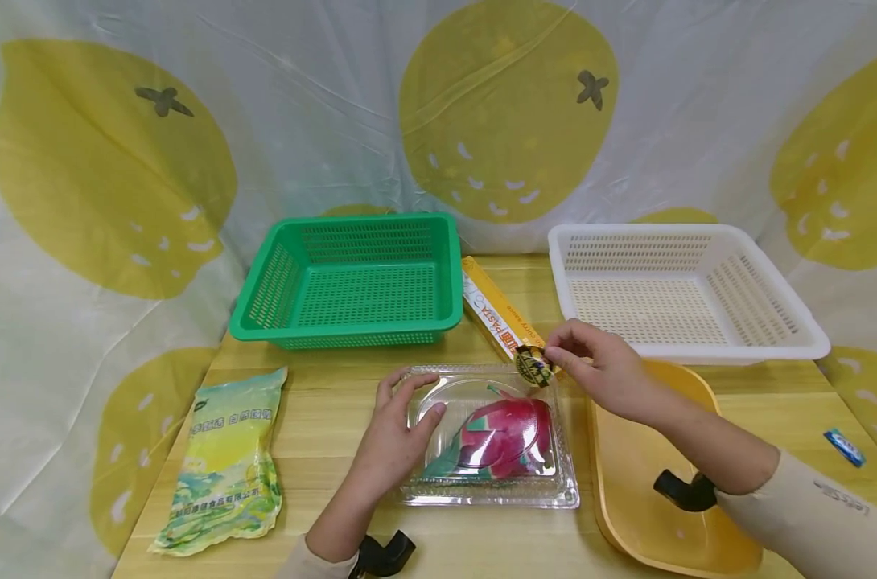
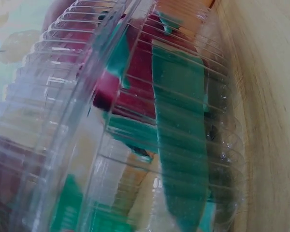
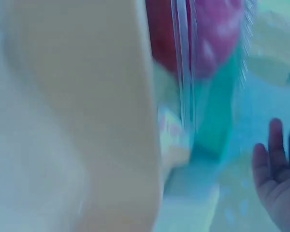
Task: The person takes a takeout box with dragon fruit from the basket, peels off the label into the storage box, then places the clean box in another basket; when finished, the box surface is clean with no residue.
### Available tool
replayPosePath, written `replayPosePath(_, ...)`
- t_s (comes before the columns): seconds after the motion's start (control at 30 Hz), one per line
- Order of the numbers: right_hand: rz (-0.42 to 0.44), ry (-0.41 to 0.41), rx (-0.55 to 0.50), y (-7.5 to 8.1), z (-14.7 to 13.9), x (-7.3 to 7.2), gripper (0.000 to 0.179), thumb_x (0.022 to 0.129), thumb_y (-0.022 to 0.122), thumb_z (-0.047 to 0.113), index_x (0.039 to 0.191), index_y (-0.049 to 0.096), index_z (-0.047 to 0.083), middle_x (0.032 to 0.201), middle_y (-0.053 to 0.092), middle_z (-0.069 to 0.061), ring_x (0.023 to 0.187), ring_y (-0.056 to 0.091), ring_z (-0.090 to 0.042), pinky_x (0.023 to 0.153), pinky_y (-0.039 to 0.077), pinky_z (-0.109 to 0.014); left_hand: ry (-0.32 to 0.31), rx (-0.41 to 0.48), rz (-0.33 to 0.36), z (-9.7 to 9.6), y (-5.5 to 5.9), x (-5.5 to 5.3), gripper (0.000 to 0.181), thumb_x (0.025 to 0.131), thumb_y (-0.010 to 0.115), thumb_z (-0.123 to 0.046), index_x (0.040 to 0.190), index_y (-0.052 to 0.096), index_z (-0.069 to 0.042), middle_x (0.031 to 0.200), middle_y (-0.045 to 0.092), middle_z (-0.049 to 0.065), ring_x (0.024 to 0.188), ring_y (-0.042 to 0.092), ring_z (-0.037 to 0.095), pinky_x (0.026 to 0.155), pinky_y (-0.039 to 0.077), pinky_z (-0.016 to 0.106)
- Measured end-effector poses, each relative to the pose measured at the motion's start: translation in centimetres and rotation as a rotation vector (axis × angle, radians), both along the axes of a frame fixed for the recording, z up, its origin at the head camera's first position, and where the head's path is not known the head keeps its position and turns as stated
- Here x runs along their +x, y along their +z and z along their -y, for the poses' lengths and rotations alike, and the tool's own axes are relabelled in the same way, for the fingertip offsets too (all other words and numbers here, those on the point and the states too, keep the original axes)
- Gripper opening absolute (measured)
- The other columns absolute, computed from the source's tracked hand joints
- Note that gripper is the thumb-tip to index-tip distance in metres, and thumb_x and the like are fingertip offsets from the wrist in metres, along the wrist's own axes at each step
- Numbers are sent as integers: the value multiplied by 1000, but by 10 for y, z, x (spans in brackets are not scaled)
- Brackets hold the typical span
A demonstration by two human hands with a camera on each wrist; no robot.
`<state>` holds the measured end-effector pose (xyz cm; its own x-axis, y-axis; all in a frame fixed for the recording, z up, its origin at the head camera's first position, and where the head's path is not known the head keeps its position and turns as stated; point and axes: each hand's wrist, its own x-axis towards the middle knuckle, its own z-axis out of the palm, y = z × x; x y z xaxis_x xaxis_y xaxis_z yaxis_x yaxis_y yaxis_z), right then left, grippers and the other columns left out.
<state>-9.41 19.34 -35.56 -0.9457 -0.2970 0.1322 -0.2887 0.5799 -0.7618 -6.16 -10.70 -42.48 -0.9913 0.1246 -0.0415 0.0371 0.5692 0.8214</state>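
A clear plastic clamshell box (image 1: 482, 490) sits on the table, with a red dragon fruit (image 1: 507, 438) with green tips inside. My left hand (image 1: 402, 426) rests on the left part of its lid, fingers spread and loosely bent. At the box's back right corner, my right hand (image 1: 608, 370) pinches the edge of a small black-and-gold label (image 1: 533, 367) between thumb and forefinger. In the left wrist view the ribbed box wall fills most of the picture, the green fruit tips (image 2: 181, 125) showing through.
A green basket (image 1: 449, 314) stands at the back left, a white basket (image 1: 793, 350) at the back right. Between them lies a pasta box (image 1: 492, 310). A yellow tub (image 1: 599, 482) is right of the clamshell, a green-yellow food bag (image 1: 224, 466) left. A blue wrapped sweet (image 1: 844, 447) lies far right.
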Motion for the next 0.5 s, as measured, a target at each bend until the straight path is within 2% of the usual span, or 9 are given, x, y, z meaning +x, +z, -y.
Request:
replayPosePath(0.1,-15,-45,118,5,-33,8,4,101,65,18,99,67,15,90,69,5,89,67,-9,78,52,-23,1,-1,9,-1,0,1,42,97,70,-32,138,60,-28,161,32,12,134,53,46,107,43,68)
replayPosePath(0.23,32,-100,228,1,-73,17,6,100,68,24,100,68,19,90,70,6,83,63,-4,72,50,-22,4,-7,19,-2,0,1,42,98,69,-34,139,59,-30,162,31,11,133,54,47,105,44,69)
replayPosePath(0.37,94,-141,288,-10,-102,23,13,97,71,28,102,69,15,88,70,1,74,57,-3,63,47,-22,14,5,25,0,-1,1,42,98,69,-33,139,59,-30,162,30,10,134,53,47,106,43,70)
replayPosePath(0.5,71,-158,341,-22,-121,27,15,94,75,25,99,69,12,84,68,0,65,49,-3,55,42,-22,9,14,20,1,-1,0,43,98,69,-33,139,59,-30,163,29,11,136,51,47,107,41,72)
